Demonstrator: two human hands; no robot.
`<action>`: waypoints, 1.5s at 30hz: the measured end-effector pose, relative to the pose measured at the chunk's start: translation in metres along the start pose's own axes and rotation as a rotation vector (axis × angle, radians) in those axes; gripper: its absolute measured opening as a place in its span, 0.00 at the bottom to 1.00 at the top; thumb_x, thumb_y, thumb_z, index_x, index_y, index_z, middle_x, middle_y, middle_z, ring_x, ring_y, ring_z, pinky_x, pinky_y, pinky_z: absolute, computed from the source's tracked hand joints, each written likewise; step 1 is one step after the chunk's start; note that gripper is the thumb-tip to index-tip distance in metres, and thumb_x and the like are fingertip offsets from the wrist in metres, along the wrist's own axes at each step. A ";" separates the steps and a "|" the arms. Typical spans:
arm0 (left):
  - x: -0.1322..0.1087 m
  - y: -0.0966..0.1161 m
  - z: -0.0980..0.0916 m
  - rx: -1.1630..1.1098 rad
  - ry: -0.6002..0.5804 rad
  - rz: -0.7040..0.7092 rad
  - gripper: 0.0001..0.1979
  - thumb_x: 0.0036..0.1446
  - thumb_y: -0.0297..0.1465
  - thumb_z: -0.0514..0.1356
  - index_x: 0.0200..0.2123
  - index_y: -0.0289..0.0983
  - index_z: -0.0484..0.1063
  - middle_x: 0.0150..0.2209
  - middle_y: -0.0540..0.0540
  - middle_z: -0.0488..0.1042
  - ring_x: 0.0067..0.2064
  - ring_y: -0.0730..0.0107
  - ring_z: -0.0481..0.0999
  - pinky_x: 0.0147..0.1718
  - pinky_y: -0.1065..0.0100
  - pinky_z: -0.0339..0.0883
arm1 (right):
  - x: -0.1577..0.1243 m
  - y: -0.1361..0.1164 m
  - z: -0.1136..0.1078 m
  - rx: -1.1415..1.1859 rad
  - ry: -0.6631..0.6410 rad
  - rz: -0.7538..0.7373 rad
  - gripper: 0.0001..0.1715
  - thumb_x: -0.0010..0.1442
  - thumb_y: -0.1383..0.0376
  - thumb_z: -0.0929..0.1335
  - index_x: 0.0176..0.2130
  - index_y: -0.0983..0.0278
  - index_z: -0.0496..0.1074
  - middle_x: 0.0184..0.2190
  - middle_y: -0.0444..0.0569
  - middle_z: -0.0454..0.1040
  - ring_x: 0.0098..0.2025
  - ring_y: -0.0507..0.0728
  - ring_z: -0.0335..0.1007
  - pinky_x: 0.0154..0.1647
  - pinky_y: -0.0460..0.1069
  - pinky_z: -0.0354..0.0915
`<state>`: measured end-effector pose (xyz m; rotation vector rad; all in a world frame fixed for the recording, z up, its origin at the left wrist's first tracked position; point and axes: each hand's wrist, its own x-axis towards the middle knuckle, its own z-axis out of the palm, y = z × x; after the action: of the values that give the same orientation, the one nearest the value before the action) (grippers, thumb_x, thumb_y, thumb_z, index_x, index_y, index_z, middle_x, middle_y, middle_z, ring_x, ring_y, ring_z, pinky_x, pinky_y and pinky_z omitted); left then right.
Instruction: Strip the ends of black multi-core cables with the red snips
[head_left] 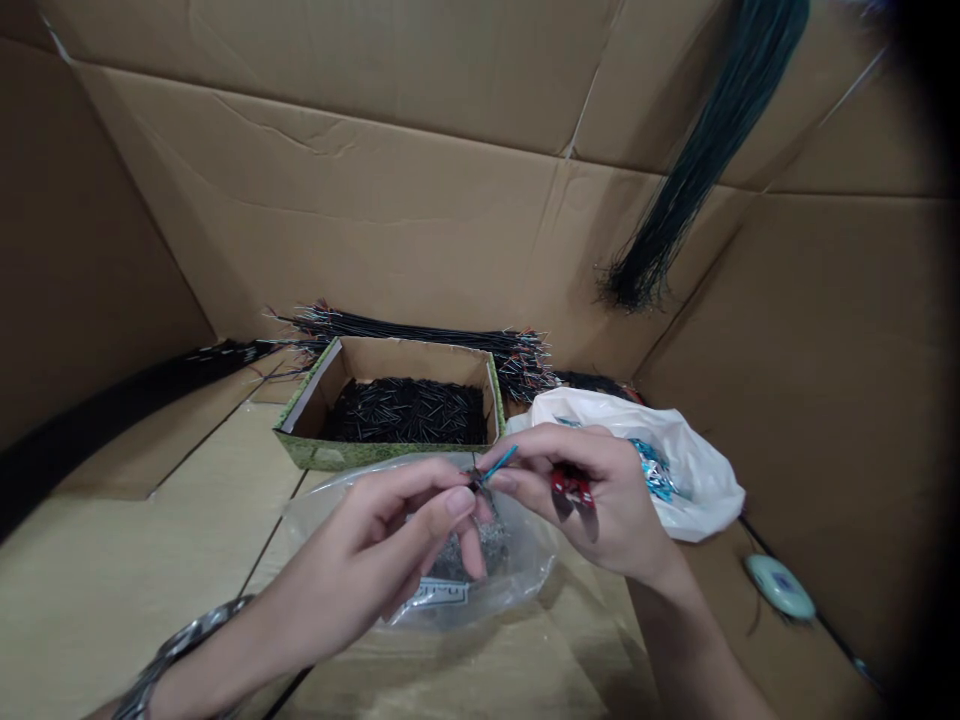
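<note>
Two hands pinching at one spot: left hand (367,560) on the dark tip of a blue wire (499,462), right hand (585,490) gripping that wire, red wires (571,495) clenched in its fingers. Clear bag (517,570) underneath, white bag (697,480) just right, box (382,455) of black wires (409,412) beyond.

The blue wire (498,463) has glossy plastic insulation, the clear plastic bag (525,570) is thin and shiny, the white plastic bag (709,490) is crinkled, the corrugated cardboard (315,180) is matt brown, and the bracelet (187,630) is polished metal.
</note>
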<state>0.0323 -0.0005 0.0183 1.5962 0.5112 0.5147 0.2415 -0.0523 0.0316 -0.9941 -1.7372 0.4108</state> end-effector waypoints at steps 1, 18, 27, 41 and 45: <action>0.000 0.001 0.001 -0.013 -0.009 0.001 0.18 0.71 0.42 0.54 0.36 0.38 0.76 0.29 0.50 0.77 0.19 0.81 0.58 0.15 0.76 0.50 | 0.000 0.000 0.000 0.012 -0.002 0.006 0.03 0.61 0.68 0.74 0.38 0.63 0.80 0.23 0.41 0.75 0.21 0.48 0.63 0.22 0.44 0.60; 0.002 0.002 0.001 -0.067 -0.008 0.006 0.17 0.72 0.43 0.53 0.36 0.38 0.72 0.27 0.51 0.76 0.20 0.79 0.56 0.16 0.76 0.47 | -0.002 0.001 0.011 0.130 0.060 0.103 0.04 0.60 0.69 0.74 0.36 0.61 0.76 0.20 0.35 0.56 0.21 0.48 0.50 0.21 0.44 0.51; 0.005 0.000 0.001 -0.061 -0.007 0.011 0.18 0.73 0.43 0.52 0.36 0.38 0.72 0.27 0.51 0.76 0.21 0.77 0.56 0.18 0.73 0.47 | -0.004 0.005 0.014 0.120 0.076 0.116 0.04 0.60 0.68 0.74 0.37 0.60 0.77 0.20 0.35 0.56 0.22 0.48 0.51 0.22 0.45 0.52; 0.006 0.000 -0.001 -0.007 0.010 0.066 0.18 0.74 0.38 0.51 0.34 0.38 0.74 0.28 0.51 0.76 0.23 0.74 0.57 0.20 0.71 0.49 | -0.003 0.005 0.012 0.080 0.068 0.086 0.04 0.60 0.66 0.74 0.38 0.61 0.76 0.21 0.35 0.57 0.21 0.48 0.52 0.21 0.44 0.53; 0.005 0.002 0.000 0.040 0.022 0.087 0.20 0.74 0.36 0.51 0.31 0.38 0.75 0.27 0.53 0.74 0.23 0.76 0.58 0.21 0.72 0.51 | -0.002 0.003 0.012 0.074 0.065 0.091 0.03 0.61 0.66 0.73 0.38 0.61 0.75 0.21 0.35 0.57 0.21 0.48 0.52 0.21 0.44 0.54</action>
<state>0.0362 0.0024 0.0206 1.6580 0.4729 0.5914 0.2316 -0.0498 0.0236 -1.0248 -1.6114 0.4928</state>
